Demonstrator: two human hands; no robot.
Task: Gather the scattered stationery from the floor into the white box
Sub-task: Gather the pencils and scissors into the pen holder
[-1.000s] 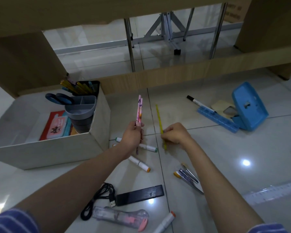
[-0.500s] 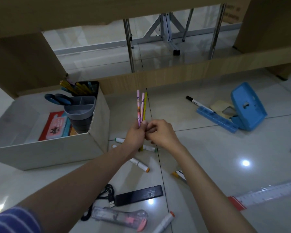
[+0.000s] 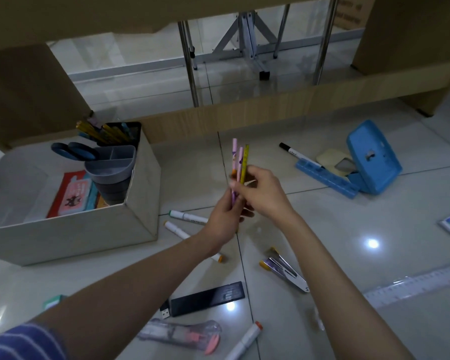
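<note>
Pink and yellow pencils stand upright, gripped together by both hands, left hand below, right hand above, right of the white box.

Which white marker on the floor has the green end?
The marker lying closest to the white box; its left tip is green. The other two markers have orange ends.

I see my left hand and right hand gripping three pencils upright (two pink, one yellow), right of the white box.
</note>
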